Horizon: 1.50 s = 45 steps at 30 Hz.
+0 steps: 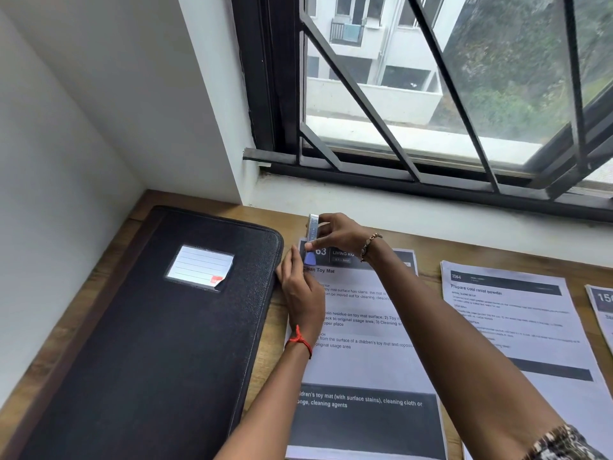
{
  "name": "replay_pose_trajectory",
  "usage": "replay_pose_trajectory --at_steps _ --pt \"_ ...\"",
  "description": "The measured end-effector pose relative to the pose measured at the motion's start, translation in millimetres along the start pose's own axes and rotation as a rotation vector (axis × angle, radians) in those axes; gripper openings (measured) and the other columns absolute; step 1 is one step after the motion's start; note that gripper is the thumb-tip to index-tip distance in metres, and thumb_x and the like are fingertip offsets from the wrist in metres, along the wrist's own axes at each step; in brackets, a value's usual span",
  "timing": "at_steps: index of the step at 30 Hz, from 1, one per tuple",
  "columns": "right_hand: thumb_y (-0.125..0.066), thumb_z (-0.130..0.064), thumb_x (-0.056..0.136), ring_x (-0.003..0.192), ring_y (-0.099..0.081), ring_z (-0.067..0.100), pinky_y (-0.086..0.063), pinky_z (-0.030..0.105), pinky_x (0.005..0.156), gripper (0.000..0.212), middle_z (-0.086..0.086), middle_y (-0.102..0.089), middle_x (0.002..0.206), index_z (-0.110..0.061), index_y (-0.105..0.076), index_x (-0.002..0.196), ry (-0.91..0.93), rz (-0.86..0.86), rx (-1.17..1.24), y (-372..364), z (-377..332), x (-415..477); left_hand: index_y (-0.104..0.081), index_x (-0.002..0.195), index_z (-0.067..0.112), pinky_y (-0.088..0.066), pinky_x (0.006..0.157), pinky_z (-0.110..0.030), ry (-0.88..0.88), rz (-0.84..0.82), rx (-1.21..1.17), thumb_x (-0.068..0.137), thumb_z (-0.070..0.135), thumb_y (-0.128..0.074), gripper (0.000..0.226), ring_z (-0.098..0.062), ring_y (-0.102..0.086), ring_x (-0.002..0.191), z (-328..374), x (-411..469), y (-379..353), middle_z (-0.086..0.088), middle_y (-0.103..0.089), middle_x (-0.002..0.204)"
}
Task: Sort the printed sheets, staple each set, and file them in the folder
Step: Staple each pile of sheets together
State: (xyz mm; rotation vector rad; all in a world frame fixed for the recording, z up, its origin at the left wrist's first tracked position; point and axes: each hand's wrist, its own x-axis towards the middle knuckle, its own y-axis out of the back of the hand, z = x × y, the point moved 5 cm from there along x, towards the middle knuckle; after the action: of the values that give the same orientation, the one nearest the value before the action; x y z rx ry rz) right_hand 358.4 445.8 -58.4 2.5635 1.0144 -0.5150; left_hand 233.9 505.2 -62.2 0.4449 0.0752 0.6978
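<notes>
A set of printed sheets headed "Clean Toy Mat" (361,327) lies on the wooden desk in front of me. My right hand (338,232) grips a small silver stapler with a blue base (311,239), standing on end over the set's top left corner. My left hand (300,290) lies on the left edge of that set, fingertips by the stapler's blue base. A closed black folder (159,343) with a white label window lies flat to the left, just touching the sheets' edge.
A second set of sheets (517,327) lies to the right, and a third (602,313) shows at the right border. The wooden desk (428,257) ends at a white wall and a barred window behind. A white wall stands on the left.
</notes>
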Motion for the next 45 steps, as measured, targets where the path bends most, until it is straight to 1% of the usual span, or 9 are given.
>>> replay_pose_trajectory --at_steps 3,8,11,14,20,31,34,41,45 --pt "-0.082 -0.015 0.059 0.083 -0.046 0.027 -0.041 0.038 0.069 0.081 0.016 -0.051 0.084 0.021 -0.039 0.117 0.016 0.028 0.041 -3 2 -1 -0.04 0.136 -0.002 -0.026 0.113 -0.037 0.056 -0.032 -0.045 0.08 0.012 -0.03 0.059 -0.027 -0.035 0.132 3 -2 1 -0.015 -0.044 0.141" --pt "-0.083 -0.013 0.061 0.084 -0.041 0.026 -0.034 0.035 0.063 0.071 0.013 -0.048 0.08 0.019 -0.043 0.11 -0.02 0.058 0.113 -4 8 0 -0.043 0.137 0.007 -0.03 0.108 -0.038 0.1 -0.126 -0.01 0.092 0.017 -0.042 0.046 -0.025 -0.04 0.126 9 9 1 -0.01 -0.05 0.137" --pt "-0.089 -0.021 0.048 0.083 -0.044 0.026 -0.038 0.041 0.069 0.068 0.013 -0.049 0.079 0.003 -0.051 0.099 -0.03 0.063 0.105 -3 7 4 -0.059 0.12 0.01 -0.047 0.08 -0.033 0.196 -0.222 -0.022 0.09 0.005 -0.048 0.032 -0.026 -0.054 0.096 10 21 5 -0.012 -0.063 0.106" --pt "-0.081 -0.006 0.064 0.081 -0.048 0.028 -0.042 0.045 0.076 0.043 0.015 -0.052 0.078 0.003 -0.053 0.096 -0.045 0.077 0.062 0 6 3 -0.061 0.078 0.009 -0.032 0.045 -0.017 0.326 -0.322 -0.069 0.087 0.0 -0.052 0.016 -0.013 -0.042 0.058 12 31 8 -0.001 -0.05 0.065" --pt "-0.078 -0.001 0.067 0.082 -0.055 0.031 -0.045 0.047 0.08 0.033 0.02 -0.059 0.083 -0.005 -0.054 0.09 -0.062 0.093 0.024 1 4 -2 -0.064 0.073 0.003 -0.028 0.037 -0.017 0.433 -0.256 -0.004 0.081 -0.005 -0.06 0.011 -0.013 -0.041 0.053 18 38 7 -0.001 -0.046 0.059" --pt "-0.073 0.006 0.071 0.065 -0.054 0.022 -0.046 0.035 0.069 0.028 0.008 -0.059 0.069 -0.012 -0.054 0.082 -0.036 0.156 0.027 2 4 0 -0.065 0.081 -0.011 -0.04 0.059 -0.043 0.306 -0.162 0.098 0.079 -0.004 -0.06 0.009 -0.038 -0.054 0.076 23 36 6 -0.031 -0.064 0.092" --pt "-0.074 0.003 0.072 0.072 -0.056 0.024 -0.048 0.042 0.079 0.026 0.008 -0.059 0.072 -0.01 -0.056 0.085 -0.05 0.146 0.028 1 4 1 -0.065 0.087 -0.009 -0.041 0.058 -0.038 0.319 -0.172 0.1 0.08 -0.002 -0.06 0.011 -0.038 -0.059 0.089 16 36 3 -0.026 -0.064 0.093" --pt "-0.076 -0.004 0.072 0.085 -0.059 0.027 -0.05 0.047 0.087 0.048 0.029 -0.064 0.102 0.011 -0.054 0.112 -0.061 0.135 -0.025 -2 -4 -4 -0.06 0.078 0.003 -0.023 0.032 -0.01 0.339 -0.29 0.065 0.086 0.003 -0.056 0.009 -0.01 -0.037 0.052 11 37 2 -0.001 -0.044 0.063" --pt "-0.066 0.01 0.076 0.076 -0.061 0.026 -0.051 0.044 0.086 0.052 0.011 -0.062 0.081 0.003 -0.049 0.124 -0.015 0.179 0.225 5 -11 -14 -0.061 0.09 0.001 -0.044 0.062 -0.028 0.271 -0.383 0.075 0.089 0.018 -0.057 0.018 -0.029 -0.056 0.083 12 41 1 -0.015 -0.058 0.093"
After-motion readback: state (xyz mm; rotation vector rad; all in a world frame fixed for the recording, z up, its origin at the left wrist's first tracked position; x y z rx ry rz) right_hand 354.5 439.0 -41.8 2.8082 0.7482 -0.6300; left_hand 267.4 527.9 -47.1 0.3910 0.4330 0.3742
